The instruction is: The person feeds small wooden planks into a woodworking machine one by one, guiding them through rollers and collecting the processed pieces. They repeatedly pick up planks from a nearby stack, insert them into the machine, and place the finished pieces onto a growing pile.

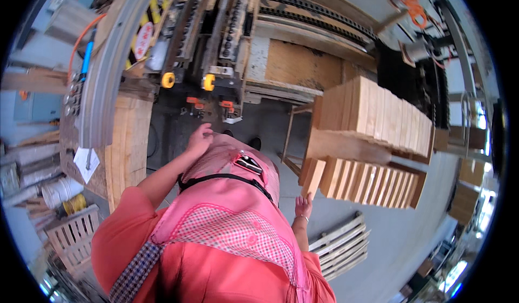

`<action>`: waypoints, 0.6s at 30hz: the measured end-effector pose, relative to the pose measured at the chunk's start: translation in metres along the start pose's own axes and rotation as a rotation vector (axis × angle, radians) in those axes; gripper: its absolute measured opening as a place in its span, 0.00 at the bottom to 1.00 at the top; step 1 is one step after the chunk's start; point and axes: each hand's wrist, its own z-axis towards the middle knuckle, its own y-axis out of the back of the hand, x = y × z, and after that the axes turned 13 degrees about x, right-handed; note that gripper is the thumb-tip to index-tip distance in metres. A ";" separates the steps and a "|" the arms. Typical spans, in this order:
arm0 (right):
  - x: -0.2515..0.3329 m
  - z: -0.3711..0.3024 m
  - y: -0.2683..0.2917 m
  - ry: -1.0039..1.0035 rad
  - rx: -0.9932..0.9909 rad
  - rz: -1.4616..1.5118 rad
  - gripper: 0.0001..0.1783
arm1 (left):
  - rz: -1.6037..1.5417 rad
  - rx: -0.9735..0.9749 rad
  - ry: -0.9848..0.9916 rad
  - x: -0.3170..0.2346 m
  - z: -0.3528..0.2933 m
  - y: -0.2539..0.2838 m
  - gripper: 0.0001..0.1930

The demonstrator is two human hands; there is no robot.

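My right hand [303, 206] grips the near end of a pale wooden board [313, 178]. That board stands at the left end of a row of similar wooden boards [373, 184] set side by side on edge. Behind this row, a taller stack of light boards [386, 111] rests on the same wooden stand [319, 140]. My left hand [201, 139] hangs in front of my apron with nothing in it, its fingers loosely bent and apart. A pouch [248, 163] with dark items in it sits at the front of my apron.
Ahead is a machine with chain tracks [235, 27] and yellow rollers [208, 81]. A metal rail [100, 97] and a long wooden stack [127, 146] flank my left. A slatted pallet [340, 246] lies on the floor at right, and a slatted crate [73, 235] stands at lower left.
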 end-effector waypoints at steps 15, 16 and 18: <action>0.061 0.053 -0.069 0.404 0.103 -1.565 0.37 | 0.029 -0.200 0.121 0.020 -0.046 0.002 0.22; 0.061 0.057 -0.072 0.420 0.103 -1.582 0.37 | 0.006 -0.200 0.130 0.025 -0.049 0.000 0.23; 0.061 0.066 -0.074 0.415 0.082 -1.605 0.38 | -0.035 -0.191 0.145 0.041 -0.051 -0.003 0.26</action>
